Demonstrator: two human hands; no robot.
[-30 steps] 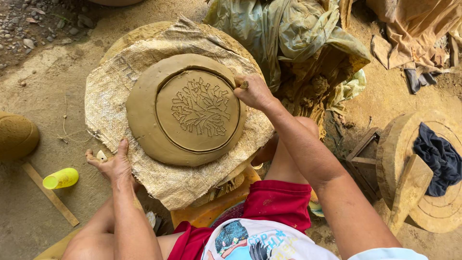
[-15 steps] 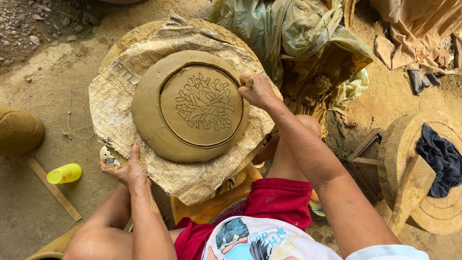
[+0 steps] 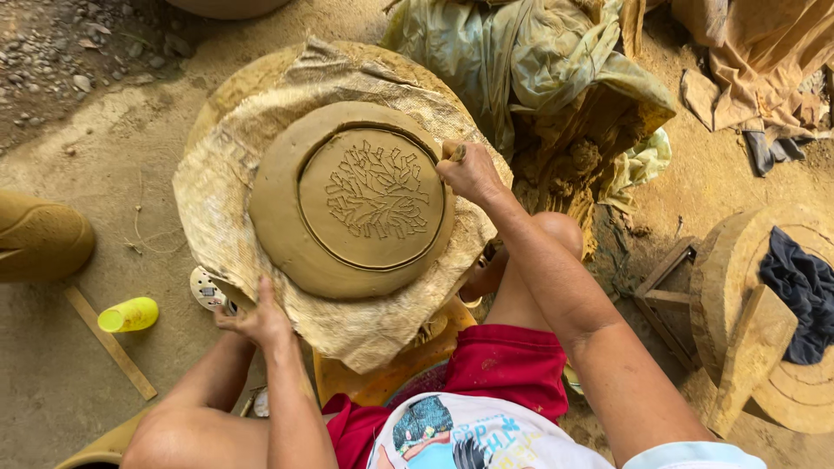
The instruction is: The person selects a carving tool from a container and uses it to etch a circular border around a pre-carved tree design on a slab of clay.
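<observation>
On the turntable: a round clay plaque (image 3: pixel 352 204) with an incised branching pattern lies flat on burlap sacking (image 3: pixel 226 217).
Change: the left hand (image 3: pixel 256 317) has slid along the sacking's near edge since a second ago; the plaque appears turned with it.
Left grip: pinching the sacking's edge.
Right grip: the right hand (image 3: pixel 469 169) is clenched on a small stick tool (image 3: pixel 455 153) at the plaque's right rim.
Edges: sacking overhangs all round.
Open room: bare dirt floor (image 3: pixel 78 373) left; a yellow bottle (image 3: pixel 129 314) lies there.

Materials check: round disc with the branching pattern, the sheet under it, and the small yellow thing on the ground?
Disc: looks like wet, unfired clay, matte brown, with a crisply incised pattern. Sheet: apparently woven sacking, coarse weave, frayed, clay-stained. Yellow cylinder: probably plastic, smooth and evenly bright. The right hand holds a small stick-like tool, possibly wood.
</observation>
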